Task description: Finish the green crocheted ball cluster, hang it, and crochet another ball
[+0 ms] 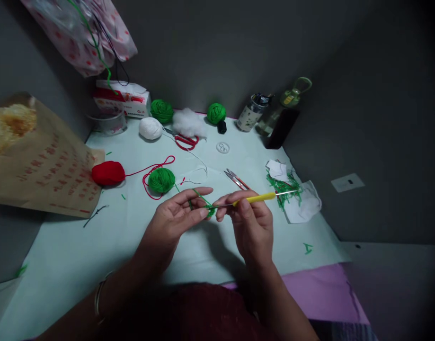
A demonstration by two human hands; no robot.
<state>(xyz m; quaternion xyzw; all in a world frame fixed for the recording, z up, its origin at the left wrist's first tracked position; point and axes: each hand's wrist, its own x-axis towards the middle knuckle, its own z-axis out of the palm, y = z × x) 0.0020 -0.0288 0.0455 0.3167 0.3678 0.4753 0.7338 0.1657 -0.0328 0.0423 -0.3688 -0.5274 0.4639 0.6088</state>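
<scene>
Slim yellow-handled metal crochet hook, nearly crosswise, tip leftward, right hand pinching it, left hand pinching small green yarn piece

Bottle beside cup of, perhaps, pens

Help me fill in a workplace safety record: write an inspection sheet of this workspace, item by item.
Surface: pale cover, lightly creased, green scraps on it.
Work things: small green piece; yellow-handled hook; front green yarn ball, its strand running to the left hand.
Clutter: snips, red-handled scissors, red yarn with a loose tail, green offcuts at right.
Hands: left pinches the green piece; right hand holds the hook.
Cables: dark cord hanging at upper left; purpose unclear.
Surroundings: grey walls; white wall plate at right.
</scene>
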